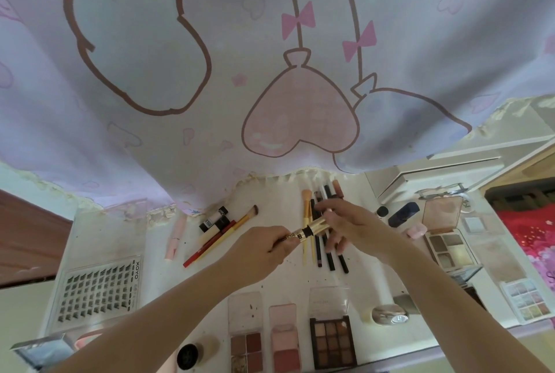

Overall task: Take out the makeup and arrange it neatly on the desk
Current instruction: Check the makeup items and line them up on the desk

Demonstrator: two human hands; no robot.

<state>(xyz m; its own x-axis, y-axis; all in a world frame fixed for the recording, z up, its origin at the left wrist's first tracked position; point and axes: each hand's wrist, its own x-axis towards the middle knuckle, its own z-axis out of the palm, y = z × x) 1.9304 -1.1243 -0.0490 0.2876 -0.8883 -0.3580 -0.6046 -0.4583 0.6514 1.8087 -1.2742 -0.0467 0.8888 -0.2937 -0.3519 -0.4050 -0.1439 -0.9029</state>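
The left hand [264, 248] and right hand [350, 227] are closed around opposite ends of a gold tube [312, 230], held mid-frame above the white desk [279, 279]. At lower left, a lash tray [96, 293] is marked "XOYO".

I hold a gold tube [312, 230] with a black neck above the middle of the desk [270, 276], its gold cap end in my right hand [351, 227], the other end in my left hand [264, 248]. Beyond it, a row of brushes and dark pencils [326, 249] lies side by side. To the left sit a red pencil [207, 245], a wooden-handled brush [240, 221], two black-and-white tubes [214, 219] and a pink tube [175, 237]. Near me, three open palettes [332, 339] lie in a row; a tray of lashes [96, 291] rests near left; more open palettes [449, 248] lie right.
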